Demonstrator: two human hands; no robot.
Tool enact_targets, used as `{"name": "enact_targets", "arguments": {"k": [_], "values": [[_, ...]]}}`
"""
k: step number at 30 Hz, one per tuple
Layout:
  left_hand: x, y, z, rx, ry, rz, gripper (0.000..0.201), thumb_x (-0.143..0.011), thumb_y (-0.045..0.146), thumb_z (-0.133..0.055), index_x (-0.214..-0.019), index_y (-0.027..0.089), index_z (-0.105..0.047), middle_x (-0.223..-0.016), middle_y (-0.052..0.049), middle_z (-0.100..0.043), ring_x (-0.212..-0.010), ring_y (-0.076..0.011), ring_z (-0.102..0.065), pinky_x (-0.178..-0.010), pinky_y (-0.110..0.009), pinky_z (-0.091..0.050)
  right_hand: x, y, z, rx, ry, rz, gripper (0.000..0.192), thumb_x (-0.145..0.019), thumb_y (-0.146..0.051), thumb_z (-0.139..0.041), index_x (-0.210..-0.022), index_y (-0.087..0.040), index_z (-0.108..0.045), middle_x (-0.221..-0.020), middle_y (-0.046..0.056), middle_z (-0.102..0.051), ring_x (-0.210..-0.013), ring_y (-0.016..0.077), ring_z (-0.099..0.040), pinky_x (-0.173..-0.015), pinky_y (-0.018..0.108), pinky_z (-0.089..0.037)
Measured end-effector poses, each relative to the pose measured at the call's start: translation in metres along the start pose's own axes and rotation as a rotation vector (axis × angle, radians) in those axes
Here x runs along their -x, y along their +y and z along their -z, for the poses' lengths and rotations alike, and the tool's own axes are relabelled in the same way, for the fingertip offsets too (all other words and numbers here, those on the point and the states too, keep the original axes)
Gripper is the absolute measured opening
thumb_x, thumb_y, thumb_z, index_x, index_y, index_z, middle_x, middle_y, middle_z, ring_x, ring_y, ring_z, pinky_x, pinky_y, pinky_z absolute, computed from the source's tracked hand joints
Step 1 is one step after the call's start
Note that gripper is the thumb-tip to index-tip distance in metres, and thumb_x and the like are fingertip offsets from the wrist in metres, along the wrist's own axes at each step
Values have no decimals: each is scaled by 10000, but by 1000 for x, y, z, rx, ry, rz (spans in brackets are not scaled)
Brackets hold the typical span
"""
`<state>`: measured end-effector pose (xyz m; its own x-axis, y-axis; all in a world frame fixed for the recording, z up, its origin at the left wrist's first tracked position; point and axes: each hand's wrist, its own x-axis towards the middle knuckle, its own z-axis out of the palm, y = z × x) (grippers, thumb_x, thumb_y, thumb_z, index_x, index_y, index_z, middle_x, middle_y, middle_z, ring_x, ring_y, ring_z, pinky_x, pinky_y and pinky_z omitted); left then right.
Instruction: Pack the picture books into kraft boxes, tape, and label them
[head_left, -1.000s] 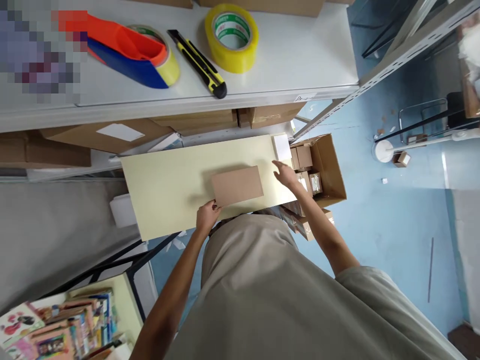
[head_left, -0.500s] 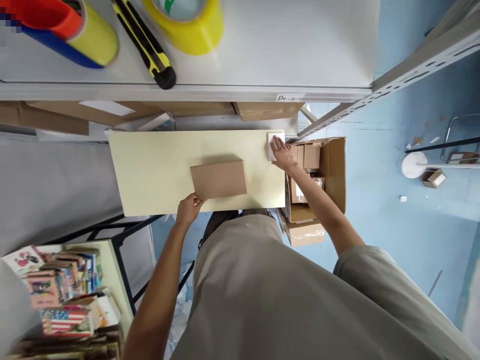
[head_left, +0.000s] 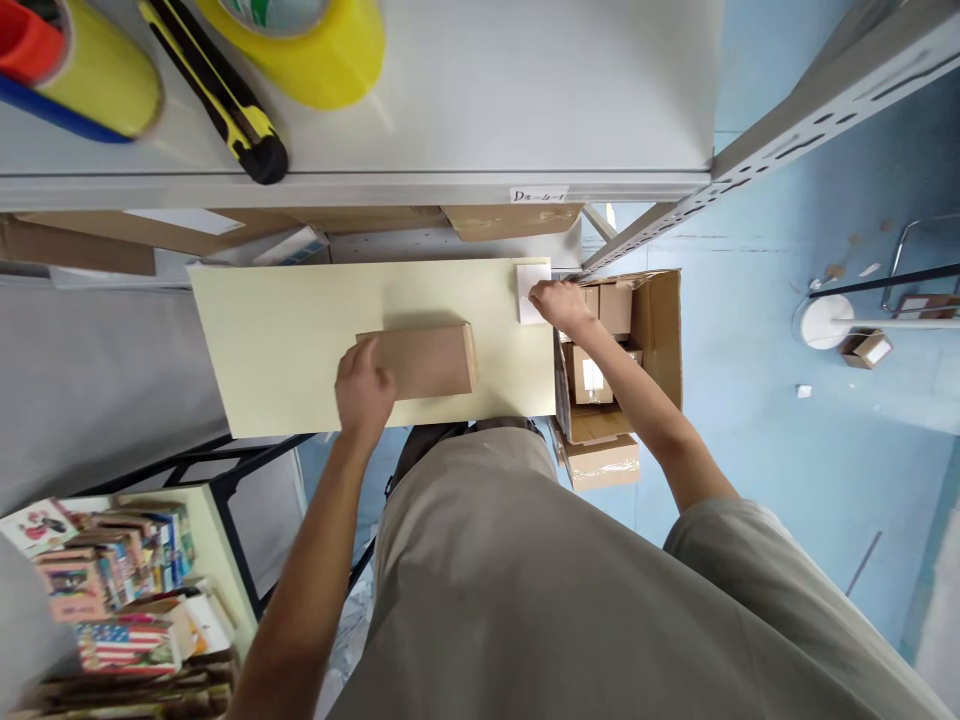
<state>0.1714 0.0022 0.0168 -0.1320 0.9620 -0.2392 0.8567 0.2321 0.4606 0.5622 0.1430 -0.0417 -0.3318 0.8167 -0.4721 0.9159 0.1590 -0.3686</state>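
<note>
Two hands: left hand [head_left: 364,392] curled over the left end of the box, blurred, so I cannot tell whether it grips; right hand [head_left: 564,305] with fingers bunched at the pad's right edge, grip unclear.
Brown rectangular cardboard box [head_left: 431,362]: lying on the pale-yellow rectangular worktop [head_left: 277,350], near its front edge.
White rectangular paper pad [head_left: 534,275]: at the worktop's far right corner.
Change, left: half a second ago it pinched the box's near left corner; now it is on top.
Change, right: earlier spread flat across the pad, now drawn in.
White shelf-edge label [head_left: 539,194]: handwritten "D", an unclear character, then "-4-1".
Yellow tape roll [head_left: 330,60]: green print inside the core, cut off and unreadable.
</note>
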Motion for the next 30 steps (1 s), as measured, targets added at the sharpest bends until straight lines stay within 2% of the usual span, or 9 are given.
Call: {"name": "enact_targets", "arguments": {"k": [3, 7, 9, 11, 14, 17, 20, 26, 30], "values": [[-29, 64, -28, 98, -112, -270, 571, -1061, 178, -491, -1607, 128, -649, -1619, -181, -692, -1567, -387, -601, -1401, -548, -434, -16, 7, 29, -42, 111, 9, 358, -1171, -297, -552, -1228, -118, -856, -1325, 237, -839, -1254, 407, -789, -1174, 593, -572], [-73, 132, -98, 86, -384, -475, 632, -1067, 230, -533, -1688, 121, -569, -1817, -196, -513, -1722, -402, -421, -1457, -600, -299, -45, 17, 62, -27, 230, 85, 416, -1200, -277, -455, -1277, -61, -802, -1315, 249, -823, -1262, 388, -768, -1158, 600, -570], [-94, 147, -137, 68, -464, -503, 676, -1052, 270, -599, -1708, 118, -542, -1872, -201, -428, -1753, -434, -361, -1451, -622, -286, -57, 18, 71, 27, 267, 108, 433, -1205, -249, -406, -1303, -58, -782, -1329, 249, -818, -1270, 382, -763, -1155, 598, -569], [-111, 152, -170, 78, -478, -494, 701, -1044, 308, -643, -1706, 102, -536, -1884, -234, -386, -1754, -465, -345, -1436, -641, -299, -64, 16, 76, 86, 273, 99, 435, -1203, -230, -388, -1322, -64, -772, -1314, 245, -821, -1267, 385, -764, -1148, 596, -567], [-129, 152, -204, 102, -480, -472, 729, -1038, 336, -670, -1713, 109, -516, -1900, -250, -341, -1751, -487, -330, -1414, -680, -320, -68, 10, 79, 155, 241, 64, 439, -1194, -195, -373, -1356, -70, -761, -1276, 239, -831, -1240, 388, -775, -1121, 586, -577], [-142, 152, -221, 90, -480, -419, 737, -1018, 335, -715, -1689, 94, -528, -1896, -276, -325, -1742, -514, -322, -1391, -705, -345, -68, 4, 81, 214, 215, 55, 447, -1179, -151, -370, -1393, -69, -754, -1293, 245, -832, -1244, 390, -780, -1113, 574, -585], [-152, 151, -227, 69, -481, -377, 752, -1003, 338, -749, -1666, 59, -527, -1872, -317, -328, -1719, -541, -335, -1371, -721, -361, -69, 3, 80, 235, 206, 75, 459, -1185, -147, -352, -1407, -64, -745, -1274, 247, -836, -1245, 388, -782, -1103, 557, -592], [-159, 144, -227, 134, -467, -376, 703, -1021, 416, -739, -1628, 113, -556, -1827, -291, -409, -1664, -506, -414, -1385, -680, -358, -76, 10, 68, 212, 242, 122, 479, -1175, -161, -326, -1367, -94, -759, -1261, 240, -830, -1212, 381, -769, -1071, 534, -597], [-157, 152, -219, 107, -452, -383, 665, -1025, 377, -729, -1611, 102, -581, -1795, -305, -443, -1644, -508, -431, -1372, -688, -364, -78, 9, 65, 186, 205, 99, 432, -1186, -185, -372, -1310, -87, -774, -1251, 243, -815, -1230, 381, -764, -1103, 550, -563]]}}
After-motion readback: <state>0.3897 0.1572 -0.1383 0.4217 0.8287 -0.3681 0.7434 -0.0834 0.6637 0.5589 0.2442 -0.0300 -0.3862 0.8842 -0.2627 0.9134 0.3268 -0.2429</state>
